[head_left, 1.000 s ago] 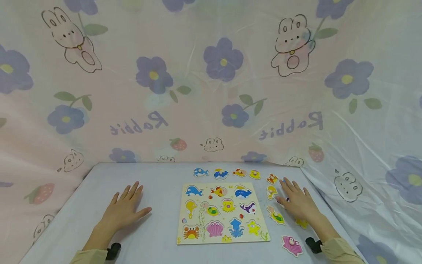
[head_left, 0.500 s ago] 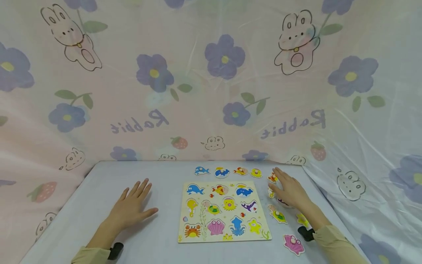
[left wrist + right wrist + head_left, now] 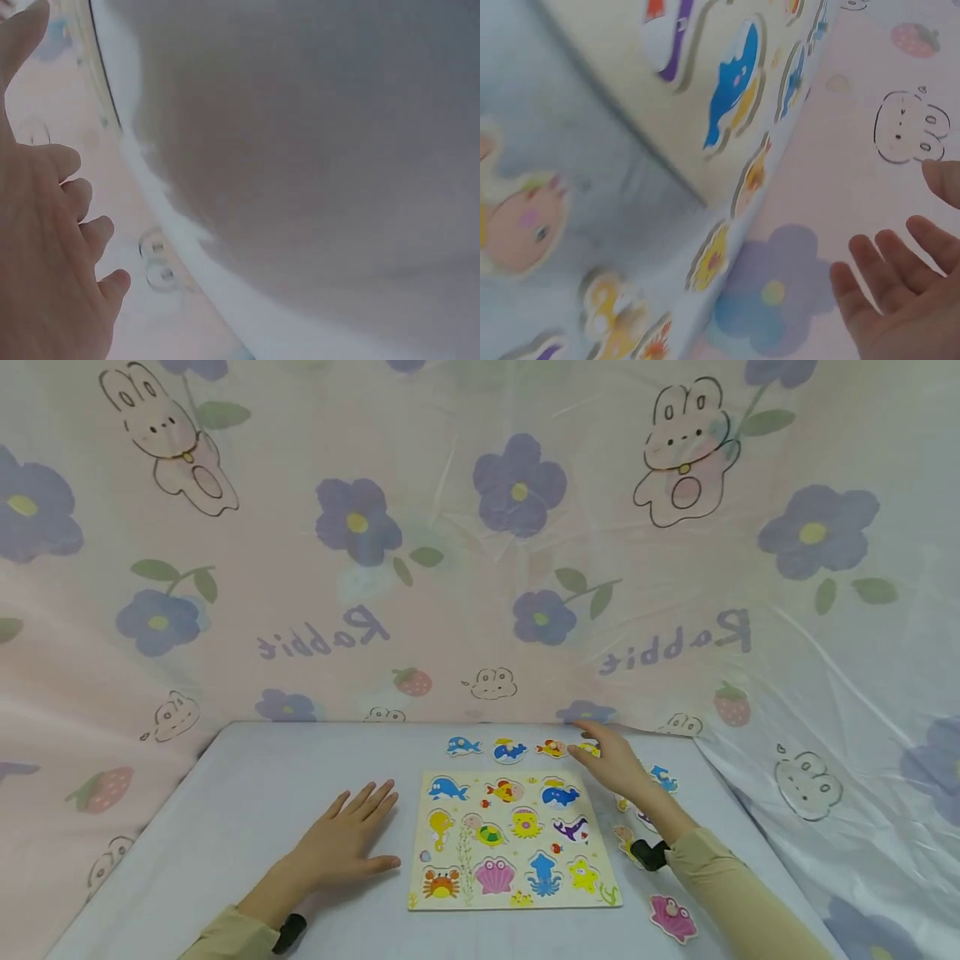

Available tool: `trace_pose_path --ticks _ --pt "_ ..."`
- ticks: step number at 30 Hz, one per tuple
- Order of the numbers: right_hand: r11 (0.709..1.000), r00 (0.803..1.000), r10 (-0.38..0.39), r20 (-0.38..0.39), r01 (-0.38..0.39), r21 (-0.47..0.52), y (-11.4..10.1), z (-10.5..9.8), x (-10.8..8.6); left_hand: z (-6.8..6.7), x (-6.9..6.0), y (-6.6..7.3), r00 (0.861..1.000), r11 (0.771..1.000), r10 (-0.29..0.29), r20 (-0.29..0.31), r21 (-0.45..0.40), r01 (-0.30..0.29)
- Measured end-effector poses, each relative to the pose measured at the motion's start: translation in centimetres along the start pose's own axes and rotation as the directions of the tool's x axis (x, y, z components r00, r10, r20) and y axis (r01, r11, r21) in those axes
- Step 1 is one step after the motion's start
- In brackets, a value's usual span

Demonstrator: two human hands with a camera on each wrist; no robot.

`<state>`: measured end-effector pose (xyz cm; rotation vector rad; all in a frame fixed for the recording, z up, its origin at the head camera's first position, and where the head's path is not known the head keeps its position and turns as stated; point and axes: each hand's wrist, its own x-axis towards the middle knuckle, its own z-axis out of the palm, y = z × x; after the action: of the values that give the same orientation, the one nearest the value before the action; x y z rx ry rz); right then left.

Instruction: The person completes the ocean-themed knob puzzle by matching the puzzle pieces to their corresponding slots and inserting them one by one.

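White table (image 3: 255,793), pale puzzle board (image 3: 517,852) on it, sea-creature pieces (image 3: 510,750) behind and right

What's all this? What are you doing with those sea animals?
A person is at a sea-animal puzzle board, with loose pieces lying behind it and along its right side. The right hand is out by the yellow octopus piece and the fish piece, but no piece shows in its fingers. The left hand is spread open left of the board, holding nothing. The pink shell piece lies off the board too.
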<state>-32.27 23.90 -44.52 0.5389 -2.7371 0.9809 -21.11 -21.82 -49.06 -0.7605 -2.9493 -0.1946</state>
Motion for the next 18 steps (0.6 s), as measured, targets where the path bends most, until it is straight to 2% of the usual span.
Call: trace_pose_path --ticks 5,8,14,18 --pt "0.994 0.998 -0.066 0.016 0.064 0.094 -0.7 2.0 2.5 0.1 0.8 1.4 0.993 0.997 0.083 0.085 -0.018 -0.081" --pt "0.987 0.996 -0.069 0.055 0.060 0.150 -1.1 3.4 3.8 0.2 1.4 2.0 0.985 0.993 0.111 0.132 -0.046 -0.105" --pt "0.982 0.987 -0.065 0.145 0.037 0.187 -2.0 6.5 5.9 0.6 2.0 2.9 0.965 0.991 0.126 0.230 -0.076 -0.111" --pt "0.979 0.975 -0.094 0.202 0.054 0.195 -2.7 8.4 7.5 0.9 2.1 3.1 0.959 0.993 0.109 0.261 -0.067 -0.094"
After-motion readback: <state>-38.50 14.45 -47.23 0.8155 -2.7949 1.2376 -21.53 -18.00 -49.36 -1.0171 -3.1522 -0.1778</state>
